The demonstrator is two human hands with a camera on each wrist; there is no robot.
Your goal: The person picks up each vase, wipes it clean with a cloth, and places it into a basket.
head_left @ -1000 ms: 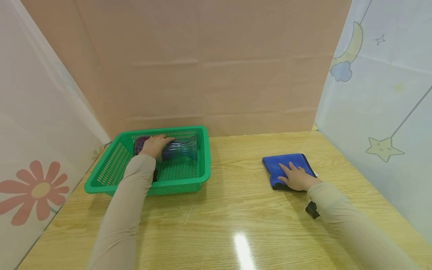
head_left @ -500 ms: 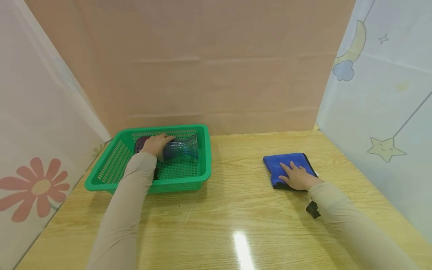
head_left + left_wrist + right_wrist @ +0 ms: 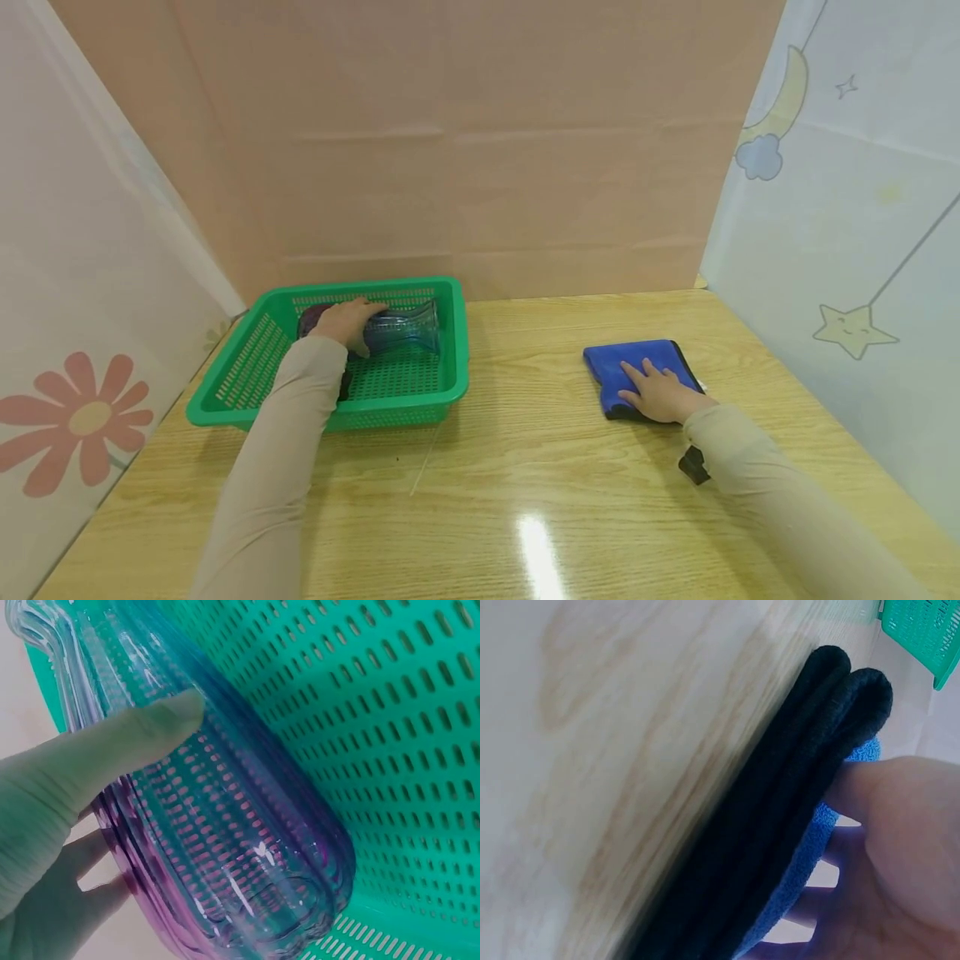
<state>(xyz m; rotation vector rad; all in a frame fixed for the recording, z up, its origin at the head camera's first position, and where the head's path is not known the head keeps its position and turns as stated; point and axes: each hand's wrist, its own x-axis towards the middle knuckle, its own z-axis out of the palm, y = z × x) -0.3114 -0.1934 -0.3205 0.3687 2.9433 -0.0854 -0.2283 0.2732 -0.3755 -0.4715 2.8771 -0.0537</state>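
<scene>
A ribbed glass vase (image 3: pixel 407 330), blue at its flared mouth and purple at its base, lies on its side inside the green plastic basket (image 3: pixel 397 410). My left hand (image 3: pixel 343 322) grips it round the middle. In the left wrist view the thumb lies across the vase (image 3: pixel 217 840) while the other fingers are on its opposite side. On the right, my right hand (image 3: pixel 660 396) rests with spread fingers on a folded blue cloth (image 3: pixel 611 367) with black edging. The right wrist view shows the cloth's stacked black folds (image 3: pixel 780 780) beside the thumb.
The wooden table (image 3: pixel 517 450) runs between basket and cloth. A brown backdrop (image 3: pixel 480 167) stands behind, with patterned sheets on the left (image 3: pixel 67 250) and right (image 3: pixel 862 250). The basket's perforated walls rise around the vase.
The view shifts slightly with the head. Both hands keep their places, the left on the vase and the right on the cloth.
</scene>
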